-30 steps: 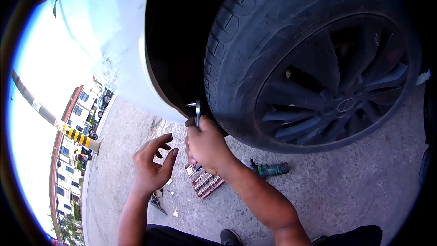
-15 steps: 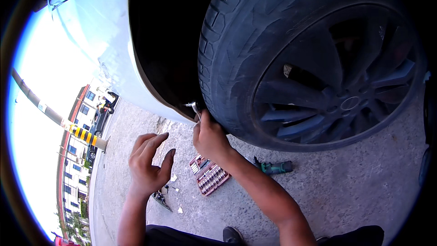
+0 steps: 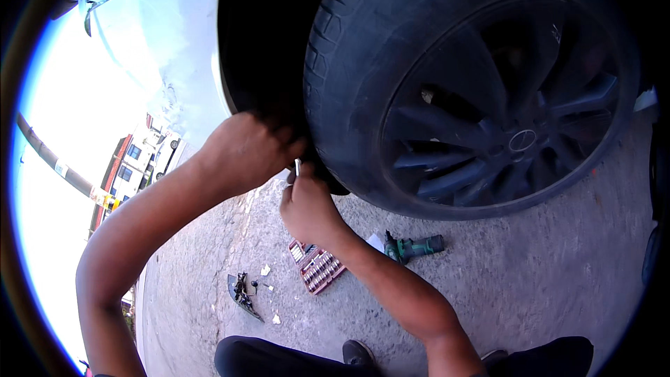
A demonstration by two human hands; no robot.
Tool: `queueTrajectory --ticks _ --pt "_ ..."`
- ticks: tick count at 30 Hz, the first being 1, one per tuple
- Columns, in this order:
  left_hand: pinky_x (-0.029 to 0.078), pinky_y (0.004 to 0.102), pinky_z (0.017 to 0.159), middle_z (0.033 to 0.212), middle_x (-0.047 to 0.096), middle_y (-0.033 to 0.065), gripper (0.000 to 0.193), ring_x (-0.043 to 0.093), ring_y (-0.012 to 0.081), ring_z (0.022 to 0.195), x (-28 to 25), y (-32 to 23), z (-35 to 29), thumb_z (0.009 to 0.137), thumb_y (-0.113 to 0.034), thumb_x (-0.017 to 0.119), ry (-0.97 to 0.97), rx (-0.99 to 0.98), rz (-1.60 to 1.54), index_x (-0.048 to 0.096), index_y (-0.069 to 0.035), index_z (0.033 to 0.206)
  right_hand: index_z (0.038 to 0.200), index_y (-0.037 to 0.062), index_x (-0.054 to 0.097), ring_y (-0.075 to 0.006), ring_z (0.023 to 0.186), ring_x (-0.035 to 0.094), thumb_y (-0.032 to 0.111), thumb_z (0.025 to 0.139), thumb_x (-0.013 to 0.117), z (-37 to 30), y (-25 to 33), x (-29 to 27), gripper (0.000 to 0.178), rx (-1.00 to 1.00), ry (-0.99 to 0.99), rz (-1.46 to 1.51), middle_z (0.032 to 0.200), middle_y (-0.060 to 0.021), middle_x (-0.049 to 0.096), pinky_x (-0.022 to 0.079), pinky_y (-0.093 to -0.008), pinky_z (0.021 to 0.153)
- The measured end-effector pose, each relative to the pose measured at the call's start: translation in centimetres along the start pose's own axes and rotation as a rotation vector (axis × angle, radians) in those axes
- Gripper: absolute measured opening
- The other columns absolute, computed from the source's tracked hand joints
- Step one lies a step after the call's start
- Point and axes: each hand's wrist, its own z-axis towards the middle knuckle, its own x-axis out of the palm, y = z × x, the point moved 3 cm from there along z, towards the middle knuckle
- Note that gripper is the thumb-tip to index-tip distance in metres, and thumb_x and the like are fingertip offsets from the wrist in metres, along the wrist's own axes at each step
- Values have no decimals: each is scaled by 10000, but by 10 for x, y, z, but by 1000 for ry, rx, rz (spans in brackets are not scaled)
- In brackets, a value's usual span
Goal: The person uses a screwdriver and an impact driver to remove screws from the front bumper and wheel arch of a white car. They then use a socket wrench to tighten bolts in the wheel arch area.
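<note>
My right hand (image 3: 312, 211) is closed around the handle of a small silver ratchet wrench (image 3: 298, 167), just left of the tyre's lower edge. My left hand (image 3: 248, 150) reaches over from the left to the dark wheel arch (image 3: 258, 49), right above the wrench. Its fingers are bent and lie partly in shadow; what they grip there is hidden, and so is the wrench's head. Both hands work at the lower edge of the pale car body (image 3: 157, 42), beside the large black tyre (image 3: 331, 98) with its dark spoked wheel (image 3: 481, 98).
On the rough pavement below lie an opened red socket set (image 3: 321, 270) and a green-and-black power tool (image 3: 415, 247). A broken dark car part with wires (image 3: 242, 297) and small white scraps (image 3: 266, 270) lie further left. My shoe (image 3: 357, 353) shows at the bottom.
My left hand has moved up and right, from hanging open over the ground into the wheel arch beside the wrench. My right hand keeps the ratchet wrench, shifted slightly left. The view has shifted a little.
</note>
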Motion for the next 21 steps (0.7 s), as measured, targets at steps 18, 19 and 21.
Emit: queueTrajectory --ticks 18,19,21 --pt "604 389 759 767 752 128 65 770 277 826 0 15 47 731 -3 729 216 135 -105 758 -57 754 1205 -92 432 -499 1057 668 36 982 568 -6 0 -14 291 36 94 6 1092 -371 615 534 -523 889" --pt "604 389 759 768 753 129 68 771 276 824 -1 16 47 732 0 730 225 140 -84 760 -55 757 1210 -96 428 -504 1054 667 33 981 568 -5 -2 -14 298 36 100 44 1084 -379 612 533 -527 893" --pt "603 384 755 765 753 130 75 773 270 815 -2 16 48 737 2 731 225 141 -90 764 -60 762 1220 -103 420 -515 1047 663 27 978 569 -5 -5 -14 313 36 112 119 1068 -393 604 532 -536 903"
